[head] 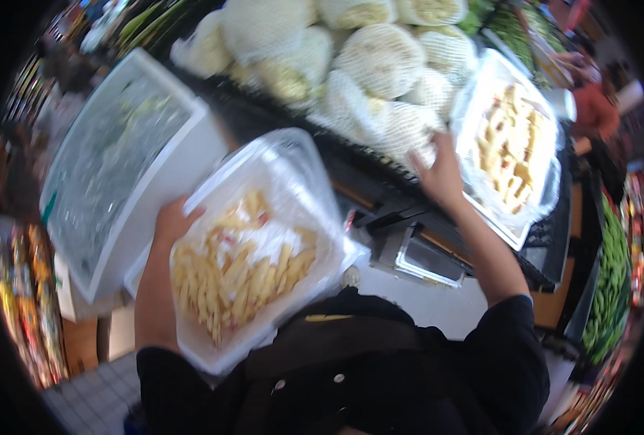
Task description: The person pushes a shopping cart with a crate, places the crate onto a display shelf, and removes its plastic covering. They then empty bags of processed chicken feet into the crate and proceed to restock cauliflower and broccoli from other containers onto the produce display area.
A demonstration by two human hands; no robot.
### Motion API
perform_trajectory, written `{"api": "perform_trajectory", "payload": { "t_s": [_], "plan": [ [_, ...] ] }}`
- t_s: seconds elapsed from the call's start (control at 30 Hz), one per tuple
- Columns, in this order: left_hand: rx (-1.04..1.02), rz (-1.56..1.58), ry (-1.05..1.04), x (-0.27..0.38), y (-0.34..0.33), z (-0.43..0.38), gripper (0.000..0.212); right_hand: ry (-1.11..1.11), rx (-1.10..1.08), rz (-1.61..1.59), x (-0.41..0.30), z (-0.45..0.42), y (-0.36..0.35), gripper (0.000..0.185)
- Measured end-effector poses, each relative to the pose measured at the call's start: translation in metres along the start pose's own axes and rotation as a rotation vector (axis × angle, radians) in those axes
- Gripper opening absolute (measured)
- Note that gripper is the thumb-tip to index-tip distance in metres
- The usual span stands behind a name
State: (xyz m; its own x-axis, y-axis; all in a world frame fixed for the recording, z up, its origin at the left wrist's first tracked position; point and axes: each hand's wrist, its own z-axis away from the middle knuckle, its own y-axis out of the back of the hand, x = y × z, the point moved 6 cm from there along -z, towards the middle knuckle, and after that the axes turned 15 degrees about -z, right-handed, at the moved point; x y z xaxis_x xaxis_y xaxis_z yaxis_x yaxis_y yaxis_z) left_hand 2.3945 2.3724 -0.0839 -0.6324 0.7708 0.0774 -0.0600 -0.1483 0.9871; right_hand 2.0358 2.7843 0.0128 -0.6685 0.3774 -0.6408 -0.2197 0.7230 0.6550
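Observation:
A white foam box (278,321) lined with clear plastic stands in front of my body, holding pale yellow, finger-like pieces (245,266), perhaps ginger or another root. My left hand (178,220) grips this box by its left rim. My right hand (441,171) is raised with fingers apart beside the net-wrapped pale vegetables (409,128); whether a fingertip touches them I cannot tell. Just right of that hand, a second white foam box (468,100) with a plastic liner holds similar pale pieces (509,147).
A large foam box (175,141) with a plastic-covered inside stands at the left. The black display edge (354,147) runs below the net-wrapped vegetables. Green pods (607,288) lie at the far right. A person in red (596,111) is at the upper right. Packaged goods (28,304) line the left.

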Motion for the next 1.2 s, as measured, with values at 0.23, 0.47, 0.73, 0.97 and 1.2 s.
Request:
{"api": "perform_trajectory", "payload": {
  "t_s": [0.23, 0.47, 0.73, 0.97, 1.2],
  "plan": [
    [-0.011, -0.071, 0.119, -0.004, 0.009, 0.008, 0.066, -0.705, -0.759, -0.419, -0.01, 0.157, -0.192, 0.085],
    [0.488, -0.082, -0.074, -0.004, 0.039, 0.07, 0.063, -0.891, -0.748, -0.327, 0.023, 0.166, -0.201, 0.043],
    [0.111, 0.522, 0.67, -0.126, -0.108, 0.304, 0.091, -0.861, -0.707, -0.2, 0.006, 0.164, -0.193, 0.045],
    [0.119, 1.057, 0.627, -0.115, -0.125, 0.32, 0.071, -0.786, -0.588, -0.381, -0.024, 0.17, -0.149, 0.042],
    [-0.037, 0.922, 0.38, -0.024, -0.02, 0.278, 0.061, -1.134, -0.371, -0.558, 0.032, 0.306, -0.035, 0.038]
  ]
}}
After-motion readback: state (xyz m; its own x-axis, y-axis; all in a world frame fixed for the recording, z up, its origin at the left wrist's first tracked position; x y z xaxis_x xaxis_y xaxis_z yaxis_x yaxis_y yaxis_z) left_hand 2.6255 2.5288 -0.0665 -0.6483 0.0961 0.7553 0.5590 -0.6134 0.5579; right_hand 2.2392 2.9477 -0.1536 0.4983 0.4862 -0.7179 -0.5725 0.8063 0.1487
